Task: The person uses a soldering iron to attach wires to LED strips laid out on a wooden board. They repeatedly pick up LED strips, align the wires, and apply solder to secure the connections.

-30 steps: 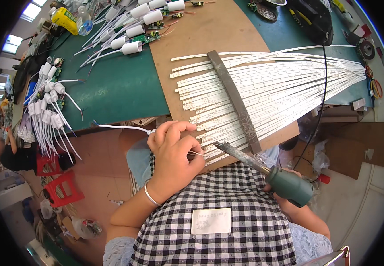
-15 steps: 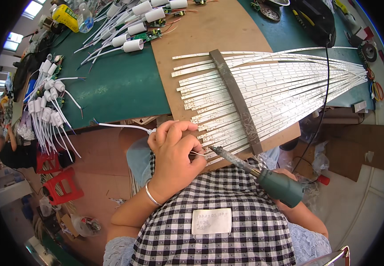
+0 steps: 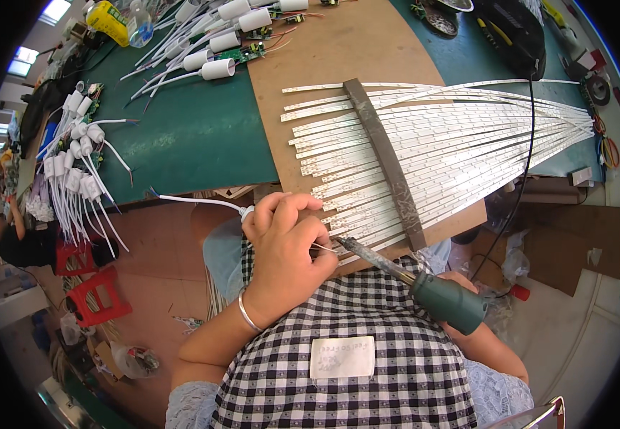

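My left hand (image 3: 281,250) is closed around a part with a white cord (image 3: 199,202) trailing leftward; the palm hides most of it. A thin wire (image 3: 326,248) sticks out between thumb and forefinger, at the near ends of narrow white LED strips (image 3: 460,150). In my right hand (image 3: 460,281), partly hidden behind the handle, is a soldering iron (image 3: 449,300) with a green handle. Its tip meets the strip ends right beside the left fingertips; exact contact is too small to tell. A dark bar (image 3: 385,157) lies across the fanned-out strips on a brown board (image 3: 346,43).
White cylindrical caps with cords and green circuit boards lie in piles at the back (image 3: 217,69) and left (image 3: 81,154) of the green table (image 3: 203,136). A black cable (image 3: 530,136) hangs across the strips. Red stools (image 3: 99,297) and another person (image 3: 24,232) are at the left.
The soldering iron has shifted very slightly left and its tip stays by the left fingertips. The whole view has drifted a little; both hands keep their hold.
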A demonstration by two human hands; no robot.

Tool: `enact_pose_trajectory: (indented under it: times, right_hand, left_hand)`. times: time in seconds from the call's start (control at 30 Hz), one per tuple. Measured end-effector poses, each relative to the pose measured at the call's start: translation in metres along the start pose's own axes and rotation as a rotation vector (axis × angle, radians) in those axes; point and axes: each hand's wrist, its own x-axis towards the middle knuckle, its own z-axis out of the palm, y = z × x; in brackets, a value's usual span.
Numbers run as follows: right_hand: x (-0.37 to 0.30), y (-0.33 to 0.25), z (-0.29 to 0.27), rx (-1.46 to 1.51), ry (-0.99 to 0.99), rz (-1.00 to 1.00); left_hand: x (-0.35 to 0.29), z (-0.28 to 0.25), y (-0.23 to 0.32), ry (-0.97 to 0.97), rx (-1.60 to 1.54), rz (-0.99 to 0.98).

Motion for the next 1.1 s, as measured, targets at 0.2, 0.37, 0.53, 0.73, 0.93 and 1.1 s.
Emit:
enact_pose_trajectory:
  times: [0.2,0.37,0.53,0.73,0.93,1.1]
  right_hand:
    - [-0.001,0.005,0.01,0.063,0.254,-0.104]
    - [-0.011,0.01,0.015,0.188,0.291,-0.045]
    - [-0.013,0.014,0.015,0.209,0.285,-0.077]
    - [-0.017,0.016,0.017,0.277,0.246,-0.006]
    - [-0.003,-0.004,0.008,0.373,0.297,-0.076]
    - [-0.009,-0.007,-0.004,0.298,0.192,0.086]
  left_hand:
    - [-0.001,0.001,0.001,0.009,0.0,0.005]
    - [0.0,0.001,0.001,0.008,-0.007,0.003]
    - [-0.001,0.002,0.001,0.012,-0.002,0.007]
    - [-0.001,0.002,0.0,0.009,0.003,0.005]
    - [0.0,0.001,0.001,-0.004,-0.001,-0.002]
    - [-0.001,0.0,0.001,-0.005,0.002,-0.006]
